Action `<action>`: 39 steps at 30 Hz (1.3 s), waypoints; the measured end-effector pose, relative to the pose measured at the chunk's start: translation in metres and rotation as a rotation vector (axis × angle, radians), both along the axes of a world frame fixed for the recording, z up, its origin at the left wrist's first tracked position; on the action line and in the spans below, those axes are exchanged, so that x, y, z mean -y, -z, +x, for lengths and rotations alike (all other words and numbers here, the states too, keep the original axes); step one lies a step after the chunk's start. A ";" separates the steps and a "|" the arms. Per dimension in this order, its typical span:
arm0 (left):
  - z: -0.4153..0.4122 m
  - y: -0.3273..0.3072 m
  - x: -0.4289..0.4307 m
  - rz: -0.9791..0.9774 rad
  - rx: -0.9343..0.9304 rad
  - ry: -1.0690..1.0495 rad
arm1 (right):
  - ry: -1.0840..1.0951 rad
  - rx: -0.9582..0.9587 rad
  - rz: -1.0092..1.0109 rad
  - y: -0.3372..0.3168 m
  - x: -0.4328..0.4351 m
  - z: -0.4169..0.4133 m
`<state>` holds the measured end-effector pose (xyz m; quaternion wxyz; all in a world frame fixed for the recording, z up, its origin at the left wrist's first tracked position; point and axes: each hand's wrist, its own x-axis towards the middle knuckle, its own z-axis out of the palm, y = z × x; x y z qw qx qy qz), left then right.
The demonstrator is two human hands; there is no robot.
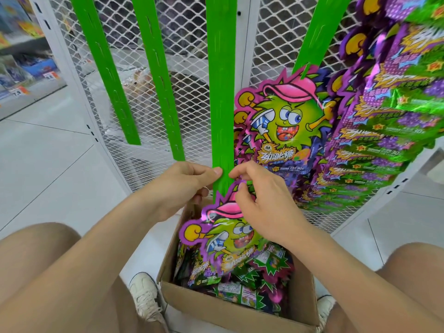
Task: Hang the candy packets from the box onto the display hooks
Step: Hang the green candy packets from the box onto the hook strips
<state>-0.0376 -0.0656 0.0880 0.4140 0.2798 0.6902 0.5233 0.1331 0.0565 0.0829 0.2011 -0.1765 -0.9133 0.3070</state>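
Purple-green candy packet (219, 239) upright at green strip (221, 104) foot; cardboard box (240, 317) open, packet-filled

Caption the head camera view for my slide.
Left hand holds a green hanging strip while right hand pinches a candy packet above the box.

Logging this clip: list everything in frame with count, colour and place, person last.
mesh rack: one, white, upright at the back
green strips: four, bright green, hanging down the mesh rack
box: one, brown cardboard, low centre
boxed packets: many, purple and green, inside the box
held packet: one, purple and green, above the box, top at the lower end of the third strip from the left
hung packets: many, purple and green, overlapping at right
shelves: blurred, far left
shoes: two, white, either side of the box
left hand: one, pinches the third strip
right hand: one, pinches the held packet's top
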 end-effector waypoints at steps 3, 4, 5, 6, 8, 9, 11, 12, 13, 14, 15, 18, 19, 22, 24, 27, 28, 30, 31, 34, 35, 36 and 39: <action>-0.001 -0.001 0.002 0.008 0.116 0.015 | -0.016 -0.072 0.049 0.001 0.000 0.001; -0.001 -0.001 0.002 0.014 0.163 0.010 | -0.029 -0.085 0.072 0.003 -0.001 0.001; 0.000 -0.002 0.002 0.020 0.210 0.008 | -0.039 -0.094 0.098 0.006 -0.001 0.001; 0.000 -0.003 0.002 0.026 0.252 0.009 | -0.046 -0.106 0.123 0.008 -0.002 0.001; -0.001 -0.003 0.002 0.027 0.311 0.014 | -0.065 -0.133 0.173 0.012 -0.004 0.000; -0.001 -0.003 0.002 0.017 0.322 0.012 | -0.080 -0.147 0.196 0.013 -0.006 -0.001; 0.000 -0.002 0.001 -0.002 0.307 0.023 | -0.101 -0.155 0.215 0.014 -0.006 -0.002; 0.000 -0.001 0.000 -0.012 0.276 0.038 | -0.104 -0.151 0.209 0.013 -0.006 -0.002; 0.001 -0.001 -0.001 -0.023 0.228 0.058 | -0.106 -0.145 0.201 0.013 -0.006 -0.003; 0.003 -0.001 0.000 -0.032 0.170 0.080 | -0.105 -0.141 0.190 0.012 -0.005 -0.003; 0.004 -0.001 0.000 -0.042 0.112 0.099 | -0.102 -0.138 0.179 0.013 -0.005 -0.003; 0.006 0.001 0.001 -0.063 0.055 0.140 | -0.082 -0.140 0.155 0.013 -0.005 -0.003; 0.006 0.001 0.002 -0.066 0.052 0.163 | -0.075 -0.136 0.144 0.013 -0.005 -0.003; 0.007 -0.002 0.003 -0.072 0.055 0.205 | -0.058 -0.118 0.073 0.011 -0.006 -0.002; 0.008 -0.003 0.003 -0.071 0.041 0.198 | -0.051 -0.097 0.023 0.011 -0.006 -0.001; 0.006 -0.002 0.004 -0.078 0.007 0.155 | -0.076 -0.069 -0.005 0.010 -0.006 0.001; 0.005 -0.001 0.004 -0.082 -0.004 0.156 | -0.087 -0.058 -0.009 0.008 -0.006 0.002; 0.006 0.000 0.005 -0.087 -0.028 0.157 | -0.104 -0.042 -0.044 0.005 -0.007 0.004; 0.006 0.000 0.005 -0.092 -0.047 0.154 | -0.105 -0.047 -0.072 0.004 -0.006 0.005; 0.008 0.001 0.004 -0.108 -0.101 0.177 | -0.085 -0.143 -0.106 0.000 -0.005 0.004; 0.009 0.001 0.004 -0.107 -0.109 0.190 | -0.077 -0.184 -0.113 0.000 -0.005 0.004; 0.010 0.000 0.005 -0.107 -0.117 0.191 | -0.067 -0.215 -0.116 -0.001 -0.005 0.003; 0.008 -0.002 0.006 -0.104 -0.147 0.183 | -0.037 -0.273 -0.068 -0.001 -0.005 -0.001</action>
